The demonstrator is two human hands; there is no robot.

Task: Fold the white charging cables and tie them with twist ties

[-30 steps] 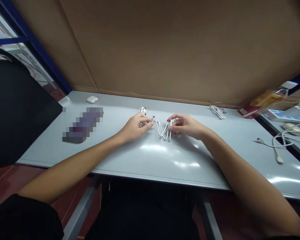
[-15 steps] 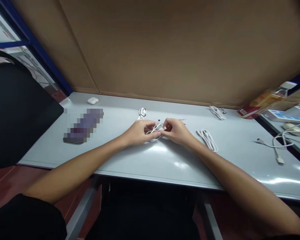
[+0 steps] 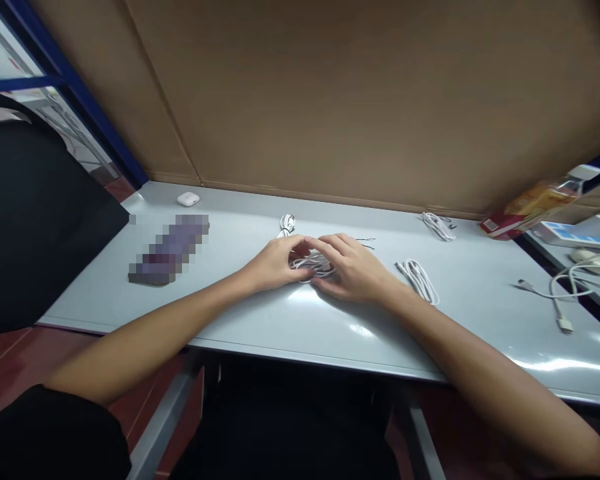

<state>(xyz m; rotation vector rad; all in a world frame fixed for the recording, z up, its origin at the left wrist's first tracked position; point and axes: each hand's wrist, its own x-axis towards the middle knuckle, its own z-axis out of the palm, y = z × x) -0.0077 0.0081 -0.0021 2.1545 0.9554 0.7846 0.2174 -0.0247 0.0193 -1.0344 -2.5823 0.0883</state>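
White cable, bundled at table centre, pinched between left hand and right hand, fingers closed on its loops. Judged light, limp, springy; best gripped across bundle middle.

Cable bundle lay mid-table between both hands; coiled cable to its right, earbud case far left.

A packing or assembly workstation is showing here: grey bench, cardboard partition beyond the fingers, cable bundles lying beside them.
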